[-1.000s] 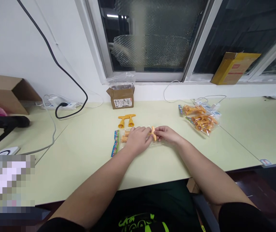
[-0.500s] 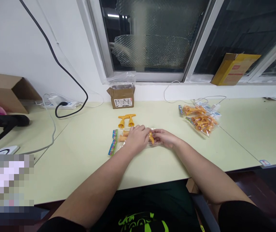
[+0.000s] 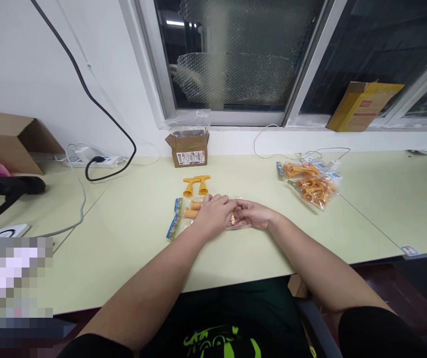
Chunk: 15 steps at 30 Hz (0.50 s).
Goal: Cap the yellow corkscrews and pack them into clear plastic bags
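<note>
A clear plastic bag with a colourful printed header lies flat on the table, its header toward the left. Orange-yellow plastic toy pieces show inside it. My left hand rests on top of the bag, fingers curled over its middle. At the bag's right end, my right hand has its fingers closed on the plastic, close against the left fingertips. An orange piece between the hands is mostly hidden. Just behind the bag stand two loose yellow horn-shaped toys.
Two filled bags of orange toys lie at the back right by a white cable. A small cardboard box stands against the wall. Left are a power strip, a black cable and a larger carton.
The orange piece between my hands has slipped further out of sight under the fingers. The bag's header has shifted very slightly left. My hands hold nearly the same place.
</note>
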Each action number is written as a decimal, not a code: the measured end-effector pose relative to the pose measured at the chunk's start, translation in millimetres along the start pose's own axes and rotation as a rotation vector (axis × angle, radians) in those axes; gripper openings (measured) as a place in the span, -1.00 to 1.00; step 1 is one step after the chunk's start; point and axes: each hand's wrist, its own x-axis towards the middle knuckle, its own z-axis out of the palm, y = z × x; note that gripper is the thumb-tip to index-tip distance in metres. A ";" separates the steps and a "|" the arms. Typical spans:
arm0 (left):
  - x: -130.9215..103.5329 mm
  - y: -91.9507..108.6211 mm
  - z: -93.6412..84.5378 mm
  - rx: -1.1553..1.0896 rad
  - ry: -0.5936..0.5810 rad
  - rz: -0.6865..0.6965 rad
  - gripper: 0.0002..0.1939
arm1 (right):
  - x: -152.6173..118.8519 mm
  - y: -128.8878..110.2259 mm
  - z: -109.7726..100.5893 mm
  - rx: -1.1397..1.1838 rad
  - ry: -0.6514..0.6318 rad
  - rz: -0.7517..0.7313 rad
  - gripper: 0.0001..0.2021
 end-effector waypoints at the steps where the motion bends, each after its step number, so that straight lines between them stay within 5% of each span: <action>1: 0.1 -0.3 0.5 -0.004 0.013 0.020 -0.79 | 0.8 1.8 -0.2 -0.018 -0.016 -0.005 -0.53; 7: 1.6 0.8 8.1 -0.029 0.127 0.165 -0.83 | 5.6 4.9 7.5 -0.251 0.001 -0.039 -0.69; 15: 3.4 0.9 10.8 -0.071 0.196 0.256 -0.84 | 4.4 -0.4 15.7 -0.609 0.002 -0.295 -0.65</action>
